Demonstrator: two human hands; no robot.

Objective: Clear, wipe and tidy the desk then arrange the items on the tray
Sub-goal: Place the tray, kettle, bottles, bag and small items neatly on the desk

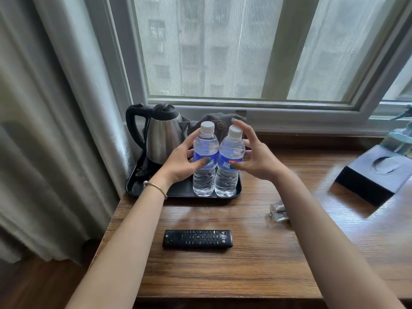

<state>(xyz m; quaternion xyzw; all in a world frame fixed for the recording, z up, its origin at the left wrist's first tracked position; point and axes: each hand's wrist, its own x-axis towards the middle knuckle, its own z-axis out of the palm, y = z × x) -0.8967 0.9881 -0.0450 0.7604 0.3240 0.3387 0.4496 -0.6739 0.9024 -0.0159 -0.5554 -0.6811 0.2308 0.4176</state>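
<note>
- Two water bottles (pixel 215 159) upright, side by side, touching, at the front right of the black tray (pixel 236 191) on the counter (pixel 245 253).
- Left hand (pixel 180 162) and right hand (pixel 256 158) curved, thumbs touching the labels; firm grip unclear.
- Best squared gently, labels forward, clear of the kettle (pixel 162 134).

two water bottles (pixel 217 161) stand upright side by side on the black tray (pixel 178 192) beside the kettle (pixel 162 134), left hand (pixel 180 163) and right hand (pixel 256 157) cupped around them.
</note>
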